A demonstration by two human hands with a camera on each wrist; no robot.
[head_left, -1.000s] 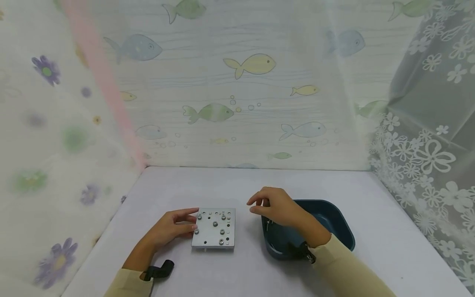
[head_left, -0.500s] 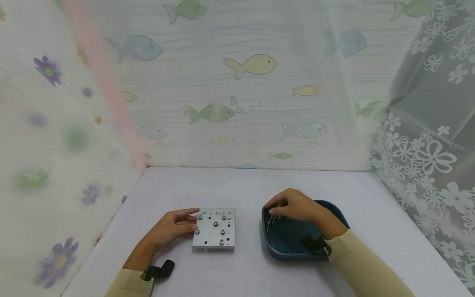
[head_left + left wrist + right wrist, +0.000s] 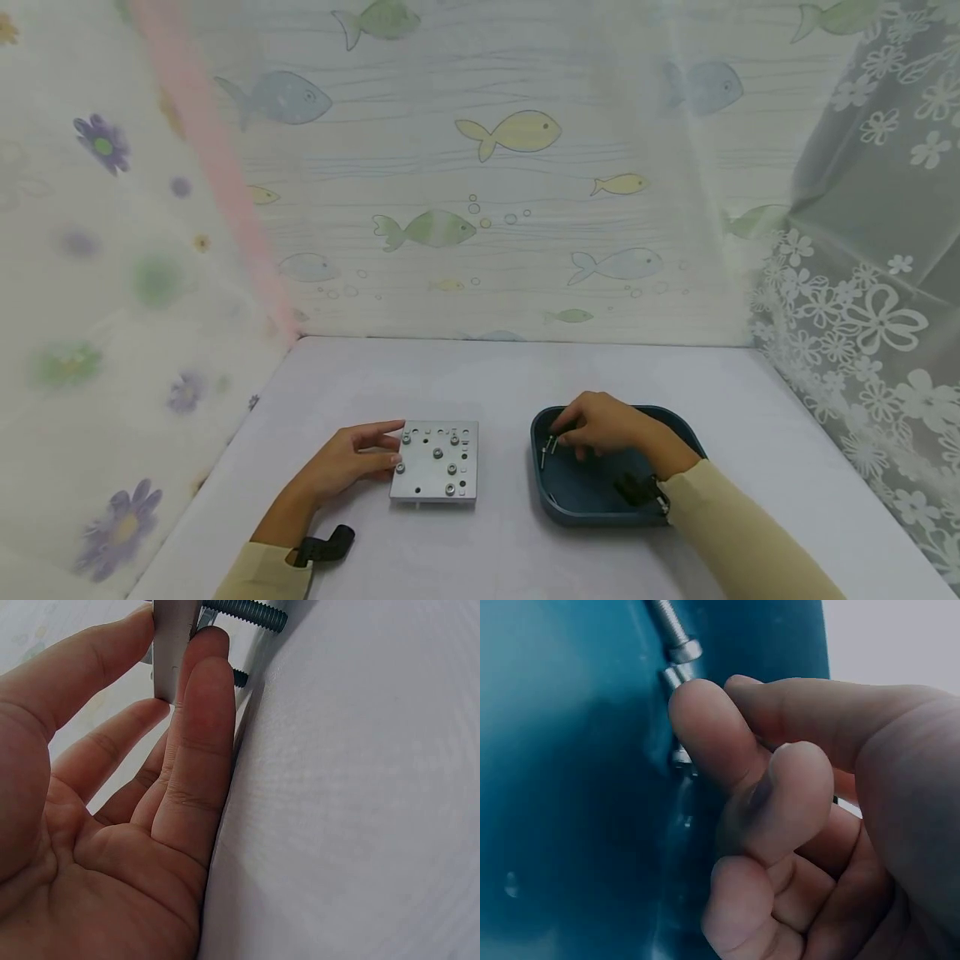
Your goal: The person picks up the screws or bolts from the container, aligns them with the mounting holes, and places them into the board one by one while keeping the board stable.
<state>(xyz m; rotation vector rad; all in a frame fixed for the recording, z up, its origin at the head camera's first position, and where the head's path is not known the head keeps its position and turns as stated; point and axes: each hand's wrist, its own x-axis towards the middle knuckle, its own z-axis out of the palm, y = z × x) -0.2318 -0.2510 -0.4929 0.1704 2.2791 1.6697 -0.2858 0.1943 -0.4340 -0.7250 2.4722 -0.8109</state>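
Note:
On the white table a square silver metal plate [image 3: 431,477] carries several socket-head bolts and small holes. My left hand [image 3: 347,457] grips its left edge, thumb on the upper face and fingers reaching underneath. In the left wrist view, threaded bolt ends [image 3: 251,613] stick out below the plate. My right hand [image 3: 600,423] is inside the dark blue tray [image 3: 600,518], fingers bent, at its left side. Loose bolts [image 3: 543,458] lie there; in the right wrist view, one bolt [image 3: 671,626] shows beyond the index fingertip. I cannot tell whether the fingers pinch one.
The tray's raised rim surrounds the right hand and stands right of the plate, with a strip of white table [image 3: 504,500] between them. Fish-patterned cloth [image 3: 517,267] hangs behind the table, and flowered curtains [image 3: 847,333] hang at the sides.
My right hand has moved right and down from over the tray's left rim into the tray, among the bolts. The left hand and the plate stay in place.

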